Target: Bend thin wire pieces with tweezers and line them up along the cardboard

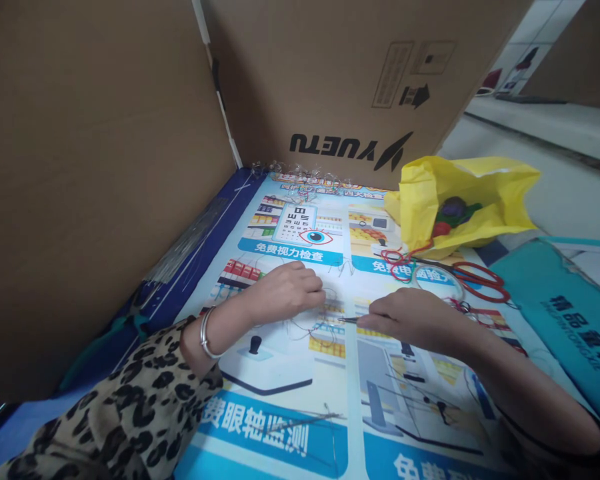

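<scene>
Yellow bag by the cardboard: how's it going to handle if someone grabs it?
Probably floppy: the yellow bag has thin-looking, creased walls. Likely light for its size, since only a few small items, including a purple one and a red one, show inside. Contents might spill if it tilts, as its mouth gapes open.

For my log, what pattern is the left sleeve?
The sleeve: dark leopard spots on tan; head view.

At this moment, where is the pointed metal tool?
In the head view, the pointed metal tool is just right of and below the centre, held in the right hand, its tip pointing left.
</scene>
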`<state>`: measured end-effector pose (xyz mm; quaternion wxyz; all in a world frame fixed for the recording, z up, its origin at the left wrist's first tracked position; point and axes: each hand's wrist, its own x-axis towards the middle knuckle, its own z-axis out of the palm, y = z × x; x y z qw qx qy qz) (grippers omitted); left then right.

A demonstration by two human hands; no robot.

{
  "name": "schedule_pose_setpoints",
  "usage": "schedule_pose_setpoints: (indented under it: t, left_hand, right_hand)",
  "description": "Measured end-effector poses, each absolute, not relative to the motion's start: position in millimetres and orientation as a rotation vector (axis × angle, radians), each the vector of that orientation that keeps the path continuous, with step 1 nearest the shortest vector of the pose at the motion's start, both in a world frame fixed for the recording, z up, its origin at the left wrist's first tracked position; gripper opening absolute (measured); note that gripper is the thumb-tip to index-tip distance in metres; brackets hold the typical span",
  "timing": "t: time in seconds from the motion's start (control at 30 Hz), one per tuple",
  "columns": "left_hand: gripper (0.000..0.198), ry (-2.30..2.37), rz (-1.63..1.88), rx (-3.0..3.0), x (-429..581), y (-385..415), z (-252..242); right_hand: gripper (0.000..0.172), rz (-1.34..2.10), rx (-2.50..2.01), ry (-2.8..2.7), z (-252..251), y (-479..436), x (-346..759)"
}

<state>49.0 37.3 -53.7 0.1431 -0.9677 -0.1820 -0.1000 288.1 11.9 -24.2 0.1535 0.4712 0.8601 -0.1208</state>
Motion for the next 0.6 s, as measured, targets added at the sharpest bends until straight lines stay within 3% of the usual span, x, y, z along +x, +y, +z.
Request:
schedule_pose_setpoints:
  t: [0.33,0.6]
  left_hand:
    - [0.016,-0.550,-0.318,-2.794,46.9,37.9,-52.0]
    - [0.019,-0.834,-0.454,-2.970,47.0,45.6,-62.8]
  right_hand:
    - [0.055,-0.344,1.355,2.445,-25.7,12.5,286.1]
    - [0.053,-0.349,1.392,2.394,-26.3,14.1,285.2]
